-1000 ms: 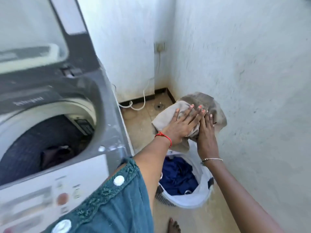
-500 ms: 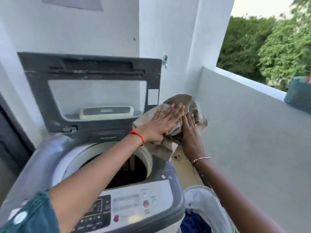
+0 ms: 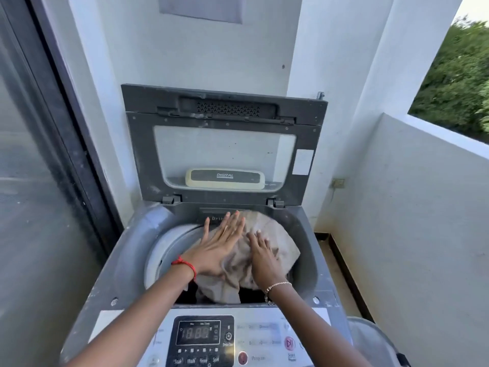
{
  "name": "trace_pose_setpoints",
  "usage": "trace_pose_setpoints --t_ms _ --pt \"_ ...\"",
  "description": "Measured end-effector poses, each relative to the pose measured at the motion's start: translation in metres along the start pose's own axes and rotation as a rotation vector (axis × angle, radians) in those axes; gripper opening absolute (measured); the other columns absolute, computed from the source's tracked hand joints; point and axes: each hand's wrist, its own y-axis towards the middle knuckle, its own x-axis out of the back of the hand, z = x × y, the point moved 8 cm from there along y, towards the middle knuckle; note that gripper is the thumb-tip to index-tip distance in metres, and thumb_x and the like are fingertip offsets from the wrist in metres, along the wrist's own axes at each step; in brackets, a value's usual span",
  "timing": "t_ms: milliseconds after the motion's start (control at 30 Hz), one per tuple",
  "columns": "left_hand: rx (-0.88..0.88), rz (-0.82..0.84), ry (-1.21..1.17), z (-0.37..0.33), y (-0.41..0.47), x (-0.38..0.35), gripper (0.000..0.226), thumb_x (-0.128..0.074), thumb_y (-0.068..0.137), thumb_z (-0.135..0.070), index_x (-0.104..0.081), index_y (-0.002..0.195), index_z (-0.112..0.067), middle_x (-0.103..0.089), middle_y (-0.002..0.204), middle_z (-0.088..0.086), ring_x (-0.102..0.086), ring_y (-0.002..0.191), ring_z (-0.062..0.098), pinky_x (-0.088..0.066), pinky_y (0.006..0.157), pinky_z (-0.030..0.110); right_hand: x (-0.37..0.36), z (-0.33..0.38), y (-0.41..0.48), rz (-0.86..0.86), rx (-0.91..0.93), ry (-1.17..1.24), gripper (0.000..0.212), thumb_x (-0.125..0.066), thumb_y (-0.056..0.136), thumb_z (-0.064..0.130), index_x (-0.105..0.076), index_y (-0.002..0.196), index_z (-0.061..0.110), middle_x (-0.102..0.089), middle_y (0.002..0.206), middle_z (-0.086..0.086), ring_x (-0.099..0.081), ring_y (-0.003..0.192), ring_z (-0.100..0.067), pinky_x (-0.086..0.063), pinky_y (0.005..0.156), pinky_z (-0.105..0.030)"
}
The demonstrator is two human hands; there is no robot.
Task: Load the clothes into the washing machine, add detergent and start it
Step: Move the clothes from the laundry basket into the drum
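Note:
A grey top-loading washing machine (image 3: 124,258) stands in front of me with its lid (image 3: 225,147) raised against the wall. A beige garment (image 3: 275,242) lies bunched over the drum opening. My left hand (image 3: 219,247) rests flat on it with fingers spread, a red thread at the wrist. My right hand (image 3: 263,256) presses on the cloth just to the right, a silver bracelet at the wrist. Whether either hand grips the cloth is unclear. The control panel (image 3: 264,340) with a lit display (image 3: 198,332) is at the near edge. No detergent is visible.
A white laundry basket (image 3: 370,337) shows at the lower right beside the machine. A glass sliding door (image 3: 39,181) runs along the left. A low white balcony wall (image 3: 423,207) is on the right, with trees beyond.
Both hands carried the beige garment from above the basket at the right over to the machine and lowered it onto the drum opening. My view swung from the basket to the machine.

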Motion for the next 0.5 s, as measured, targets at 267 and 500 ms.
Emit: trace_pose_setpoints --t_ms 267,500 --pt "-0.056 -0.049 -0.134 -0.036 0.045 0.017 0.139 -0.077 0.066 -0.045 0.048 0.125 -0.032 0.053 0.136 -0.007 0.046 0.129 0.018 0.024 0.103 0.055 0.039 -0.047 0.001 -0.092 -0.076 0.199 0.075 -0.051 0.092 0.012 -0.002 0.148 0.023 -0.010 0.157 -0.007 -0.012 0.145 -0.026 -0.021 0.116 -0.045" --pt "-0.319 -0.112 -0.254 -0.187 0.126 0.033 0.125 -0.070 0.073 -0.042 0.040 0.130 -0.031 0.043 0.144 -0.007 0.036 0.136 0.017 0.021 0.104 0.056 0.123 -0.180 -0.048 -0.479 -0.265 0.296 0.075 -0.058 0.087 0.015 -0.013 0.147 0.011 -0.027 0.152 -0.011 -0.035 0.136 -0.030 -0.031 0.109 -0.040"
